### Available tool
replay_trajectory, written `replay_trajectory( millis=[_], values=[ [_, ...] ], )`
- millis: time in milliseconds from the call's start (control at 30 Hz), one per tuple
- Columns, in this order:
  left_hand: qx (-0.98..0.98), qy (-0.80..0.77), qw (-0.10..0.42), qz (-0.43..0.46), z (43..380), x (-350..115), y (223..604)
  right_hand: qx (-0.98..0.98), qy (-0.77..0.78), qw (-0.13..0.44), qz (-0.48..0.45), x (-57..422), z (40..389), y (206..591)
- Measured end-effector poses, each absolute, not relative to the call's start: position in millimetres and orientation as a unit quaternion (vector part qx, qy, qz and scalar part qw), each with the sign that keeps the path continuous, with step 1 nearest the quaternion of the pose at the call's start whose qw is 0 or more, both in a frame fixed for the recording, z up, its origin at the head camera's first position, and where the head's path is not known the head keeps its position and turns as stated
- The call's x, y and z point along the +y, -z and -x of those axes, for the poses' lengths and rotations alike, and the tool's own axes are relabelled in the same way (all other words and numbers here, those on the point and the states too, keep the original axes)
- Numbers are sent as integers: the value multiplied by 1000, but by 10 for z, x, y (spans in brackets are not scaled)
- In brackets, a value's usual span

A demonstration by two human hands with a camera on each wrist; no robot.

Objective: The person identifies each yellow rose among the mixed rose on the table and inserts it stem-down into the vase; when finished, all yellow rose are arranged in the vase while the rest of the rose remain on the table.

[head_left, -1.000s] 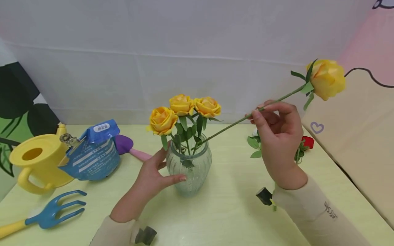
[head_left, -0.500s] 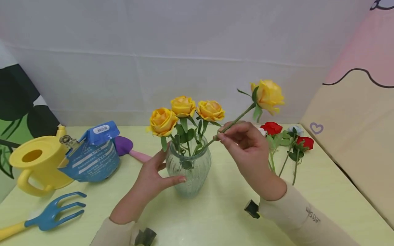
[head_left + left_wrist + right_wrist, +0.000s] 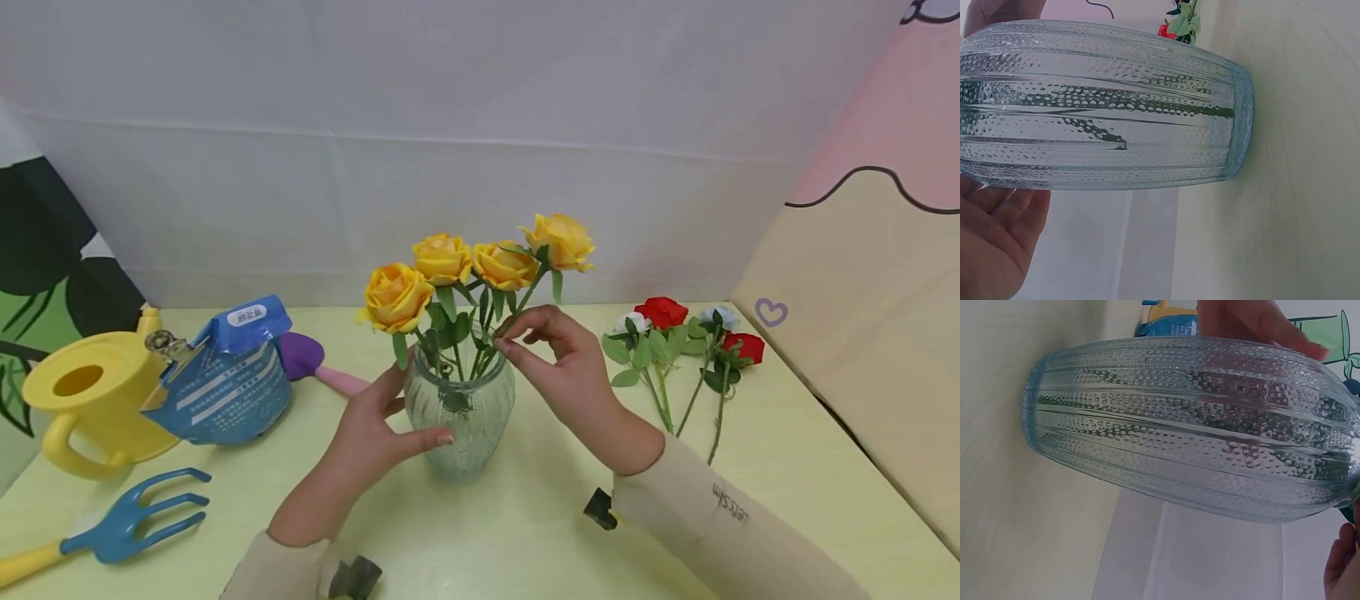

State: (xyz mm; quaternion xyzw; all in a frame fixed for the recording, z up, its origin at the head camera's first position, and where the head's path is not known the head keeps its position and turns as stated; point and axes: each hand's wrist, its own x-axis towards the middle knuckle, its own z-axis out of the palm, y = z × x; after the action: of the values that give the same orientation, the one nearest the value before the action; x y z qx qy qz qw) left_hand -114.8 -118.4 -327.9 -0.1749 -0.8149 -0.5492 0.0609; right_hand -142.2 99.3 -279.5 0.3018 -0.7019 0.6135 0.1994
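Note:
A ribbed clear glass vase [image 3: 468, 433] stands on the table and holds several yellow roses [image 3: 397, 297]. My left hand [image 3: 371, 425] grips the vase from its left side, thumb across the front and fingers behind. At the vase's right rim, my right hand [image 3: 570, 375] pinches the stem of a yellow rose [image 3: 561, 242] between thumb and fingers. That rose leans right, its bloom highest of the group and its stem running down into the vase mouth. Dark stems show through the bumpy glass [image 3: 1104, 100] in the left wrist view.
Red, white and pale blue roses [image 3: 663, 313] lie at the right. On the left are a yellow watering can [image 3: 112, 392], a clipped blue bag [image 3: 225, 383], a purple trowel [image 3: 302, 355] with a pink handle, and a blue hand fork [image 3: 120, 525]. A white cloth hangs behind.
My right hand has moved left and slightly down to the vase, bringing the yellow rose more upright, its stem deeper in the vase. My left hand has stayed on the vase.

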Motion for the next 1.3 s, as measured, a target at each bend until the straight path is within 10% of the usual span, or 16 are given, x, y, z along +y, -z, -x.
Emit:
replay_trajectory(
  millis=[867,1300],
  values=[
    [-811,552,70,183,1148,-1197,3269,-657,-702,112,-251,935,1387,2825],
    [-816,549,62,170,1127,-1220,3277,-696,-540,232,-413,1072,1370,2996]
  ],
)
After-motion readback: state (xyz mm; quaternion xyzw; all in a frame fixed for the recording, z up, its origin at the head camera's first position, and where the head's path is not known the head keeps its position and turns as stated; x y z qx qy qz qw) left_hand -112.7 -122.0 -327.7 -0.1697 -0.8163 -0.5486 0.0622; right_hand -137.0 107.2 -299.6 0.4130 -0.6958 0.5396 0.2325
